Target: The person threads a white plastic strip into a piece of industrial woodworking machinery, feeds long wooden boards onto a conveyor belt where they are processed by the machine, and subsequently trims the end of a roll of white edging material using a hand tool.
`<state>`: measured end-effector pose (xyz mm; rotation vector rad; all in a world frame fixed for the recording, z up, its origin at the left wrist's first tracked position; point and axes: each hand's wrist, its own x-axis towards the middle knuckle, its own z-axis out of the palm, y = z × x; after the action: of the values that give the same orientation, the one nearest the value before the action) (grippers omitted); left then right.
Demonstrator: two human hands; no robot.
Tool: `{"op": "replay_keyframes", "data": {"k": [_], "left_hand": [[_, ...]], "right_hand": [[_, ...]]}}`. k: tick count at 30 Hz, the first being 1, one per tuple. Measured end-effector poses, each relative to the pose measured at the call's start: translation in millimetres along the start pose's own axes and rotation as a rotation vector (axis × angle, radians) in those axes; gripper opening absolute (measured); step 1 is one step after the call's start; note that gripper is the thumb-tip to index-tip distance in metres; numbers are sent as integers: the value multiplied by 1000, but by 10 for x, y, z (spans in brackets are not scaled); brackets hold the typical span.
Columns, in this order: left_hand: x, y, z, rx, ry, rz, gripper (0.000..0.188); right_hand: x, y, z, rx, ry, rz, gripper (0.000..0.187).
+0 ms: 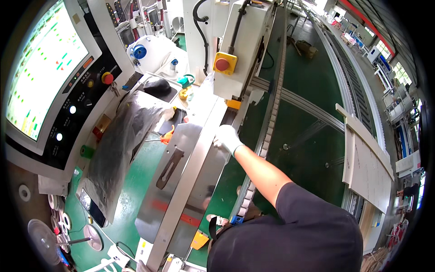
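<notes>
Right gloved hand (228, 138) at far end of long metal beam (185, 195), fingers bent, grip unclear. Left hand (142, 267) partly visible by near end, finger state unclear. Beam slants above green floor (134, 192), between control panel (74, 93) and roller track (273, 115).

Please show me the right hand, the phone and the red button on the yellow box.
Right hand (228, 138): head view, gloved back.
Phone (94, 210): head view, dark screen.
Red button (222, 64): head view, round top.
</notes>
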<state>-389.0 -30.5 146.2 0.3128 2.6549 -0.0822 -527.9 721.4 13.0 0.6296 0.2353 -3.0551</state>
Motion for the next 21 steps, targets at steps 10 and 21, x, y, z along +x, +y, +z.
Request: {"op": "replay_keyframes", "data": {"k": [10,21], "left_hand": [[647,879,204,-3,301,110,117],[1140,2057,-233,-12,399,166,94]], "right_hand": [[-1069,1983,672,-904,329,-307,61],[-913,1134,1021,-708,117,-209,59]]}}
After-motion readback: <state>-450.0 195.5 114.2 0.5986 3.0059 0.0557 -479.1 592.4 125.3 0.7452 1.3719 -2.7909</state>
